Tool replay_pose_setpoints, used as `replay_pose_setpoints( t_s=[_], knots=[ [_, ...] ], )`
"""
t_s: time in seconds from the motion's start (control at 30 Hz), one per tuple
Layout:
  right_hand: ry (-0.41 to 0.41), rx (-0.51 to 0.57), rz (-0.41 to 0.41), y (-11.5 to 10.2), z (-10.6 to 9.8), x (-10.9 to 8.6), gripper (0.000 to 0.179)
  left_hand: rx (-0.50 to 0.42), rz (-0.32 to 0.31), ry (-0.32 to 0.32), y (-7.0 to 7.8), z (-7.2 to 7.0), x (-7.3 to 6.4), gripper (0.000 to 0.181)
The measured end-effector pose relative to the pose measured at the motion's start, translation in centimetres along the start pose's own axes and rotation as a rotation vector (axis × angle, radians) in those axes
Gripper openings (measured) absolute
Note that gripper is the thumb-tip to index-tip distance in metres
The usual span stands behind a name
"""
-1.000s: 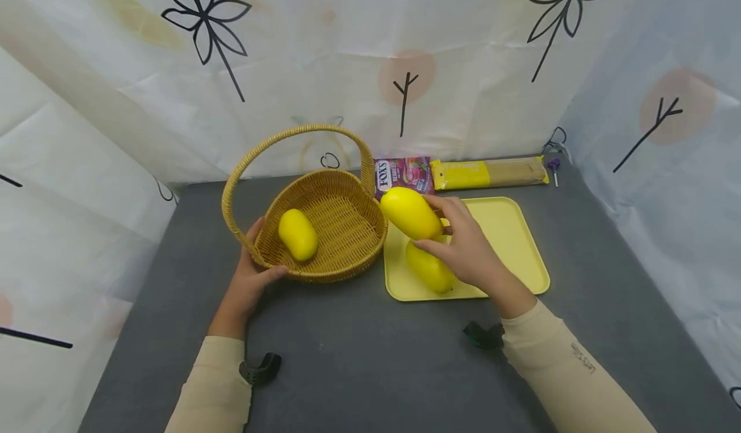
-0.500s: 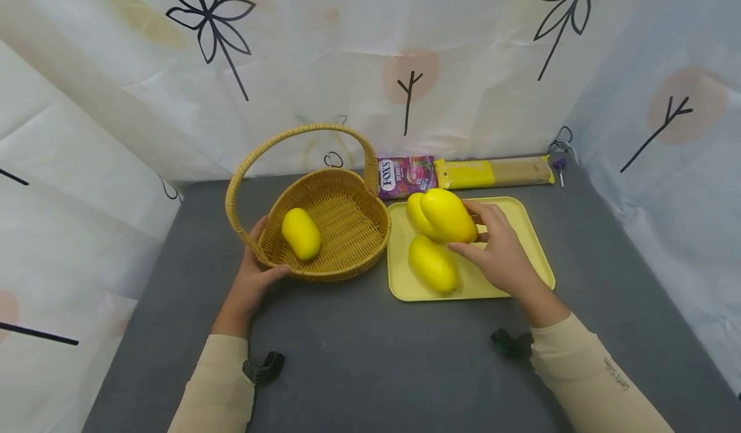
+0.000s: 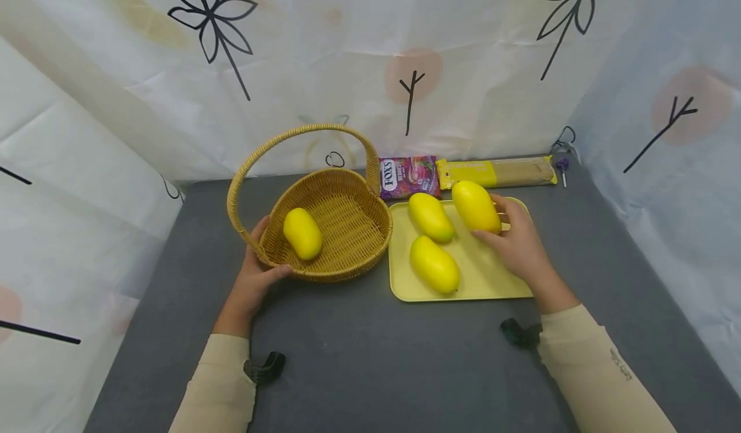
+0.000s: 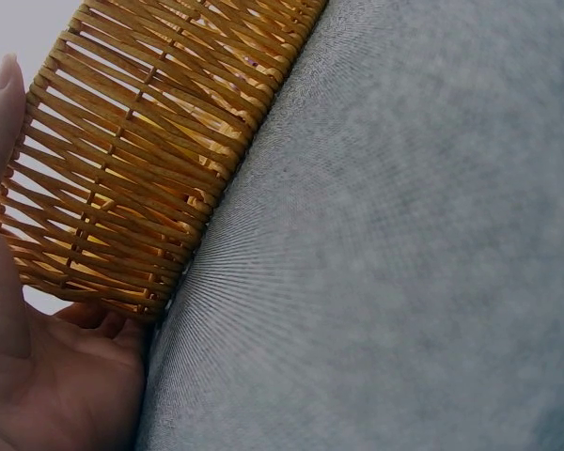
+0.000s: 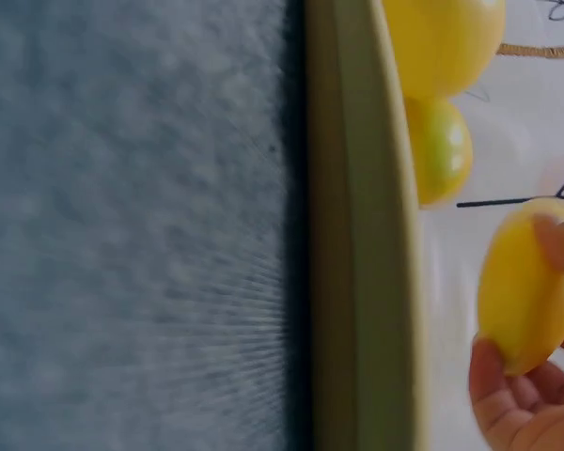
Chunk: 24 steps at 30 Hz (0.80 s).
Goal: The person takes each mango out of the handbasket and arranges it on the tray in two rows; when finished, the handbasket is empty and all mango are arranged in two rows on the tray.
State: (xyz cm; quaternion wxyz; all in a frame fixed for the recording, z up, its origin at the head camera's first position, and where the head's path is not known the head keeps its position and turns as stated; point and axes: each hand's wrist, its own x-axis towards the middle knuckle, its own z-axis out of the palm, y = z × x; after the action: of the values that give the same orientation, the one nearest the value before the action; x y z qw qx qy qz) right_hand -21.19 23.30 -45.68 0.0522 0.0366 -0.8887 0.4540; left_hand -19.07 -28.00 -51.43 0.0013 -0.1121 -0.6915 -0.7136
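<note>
My left hand [image 3: 255, 277] grips the near left side of a wicker basket [image 3: 353, 240], thumb over the rim; the left wrist view has the woven wall [image 4: 141, 141] beside the thumb. A yellow mango [image 3: 303, 233] lies inside the basket. With fingers and thumb my right hand [image 3: 518, 243] holds another mango [image 3: 476, 206] over the back of a yellow tray [image 3: 492, 278]. In the right wrist view this mango [image 5: 522, 291] shows above the tray edge, pinched between thumb and fingers. Two more mangoes, one farther back [image 3: 431, 217] and one nearer [image 3: 434, 264], lie on the tray's left half.
Behind the tray lie a purple candy bag [image 3: 410, 177] and a yellow pack of noodles [image 3: 498, 172]. A small purple lollipop-like item [image 3: 563, 168] sits at the back right. The basket's tall handle [image 3: 307, 129] arches up. Patterned white cloth [image 3: 324, 53] walls the grey table [image 3: 370, 362].
My right hand has moved right with its mango, from beside the basket to over the tray's back right. The tray's rear mango has come into view. The left hand keeps its grip.
</note>
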Motion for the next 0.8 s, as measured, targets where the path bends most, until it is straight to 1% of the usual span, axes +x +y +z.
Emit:
replay_pose_setpoints(
  t_s=[0.2,0.37,0.53,0.8],
  knots=[
    [0.004,-0.047,0.031,1.0,-0.2,0.8,0.078,-0.003,-0.003,-0.001,-0.1,0.0,0.1,0.108],
    [-0.029,-0.102,0.066,1.6,-0.2,1.3,0.075,-0.006,-0.009,0.003,-0.1,0.0,0.0,0.108],
    [-0.059,-0.160,0.112,2.1,0.1,1.5,0.076,-0.010,-0.012,0.007,0.0,0.0,0.0,0.108],
    [-0.027,-0.174,0.126,2.3,0.4,1.4,0.078,-0.012,-0.007,0.006,0.0,0.1,0.0,0.108]
  ],
)
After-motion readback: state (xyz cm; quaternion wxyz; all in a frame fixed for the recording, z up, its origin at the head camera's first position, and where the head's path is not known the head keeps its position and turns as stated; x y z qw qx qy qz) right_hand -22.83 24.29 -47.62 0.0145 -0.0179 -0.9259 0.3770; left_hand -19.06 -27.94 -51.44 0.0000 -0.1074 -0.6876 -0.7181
